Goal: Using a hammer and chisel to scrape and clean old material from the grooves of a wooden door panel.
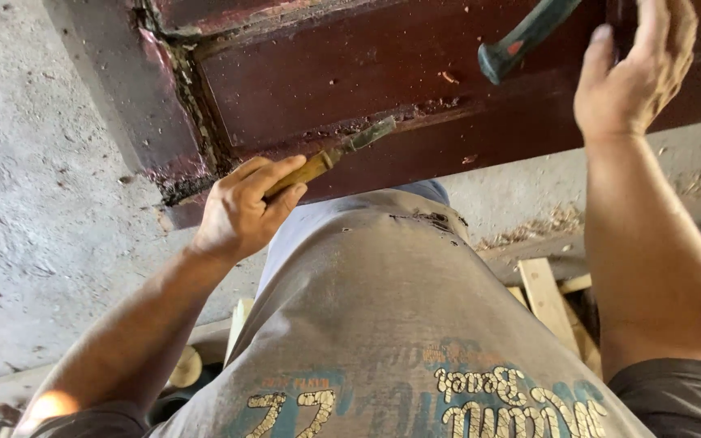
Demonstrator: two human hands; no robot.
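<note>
My left hand (241,212) grips the yellow wooden handle of a chisel (342,151). Its metal blade points right and rests along a groove in a dark red wooden door panel (326,73). My right hand (630,77) is raised at the upper right, fingers wrapped on a hammer whose green handle end (525,36) sticks out to the left. The hammer's head is out of view. The hammer is apart from the chisel, above and to its right.
The red door frame (115,105) stands against a rough grey concrete wall (34,203). Wood chips lie on the panel ledge. Light wooden offcuts (547,298) and shavings (541,225) lie on the floor at the right. My grey printed shirt fills the lower middle.
</note>
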